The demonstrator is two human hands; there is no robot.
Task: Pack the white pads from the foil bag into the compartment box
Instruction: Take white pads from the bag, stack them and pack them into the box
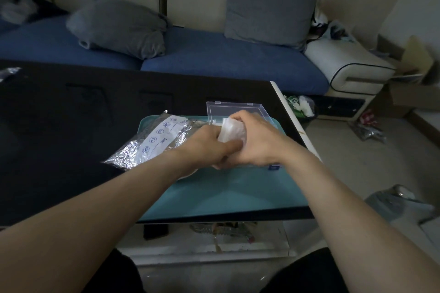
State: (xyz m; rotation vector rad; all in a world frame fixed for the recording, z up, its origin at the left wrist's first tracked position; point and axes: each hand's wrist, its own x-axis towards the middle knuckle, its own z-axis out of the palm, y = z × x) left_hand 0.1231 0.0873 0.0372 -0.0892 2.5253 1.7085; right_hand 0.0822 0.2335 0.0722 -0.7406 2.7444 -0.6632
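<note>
White pads [231, 131] — pale, bunched, translucent — gripped between left hand [209, 144] at nine o'clock and right hand [256, 137] at three, fingers curled round.

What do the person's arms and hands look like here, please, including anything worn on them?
Both forearms are bare, with no sleeves in view. The left hand and right hand wear no gloves, and no watch, ring or bracelet shows on either.

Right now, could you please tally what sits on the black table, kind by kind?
Crinkled silver foil bag: 1
Clear plastic compartment box, lid open: 1
Teal rectangular mat: 1
Bunch of white pads, held by both hands: 1
Total: 4
</note>
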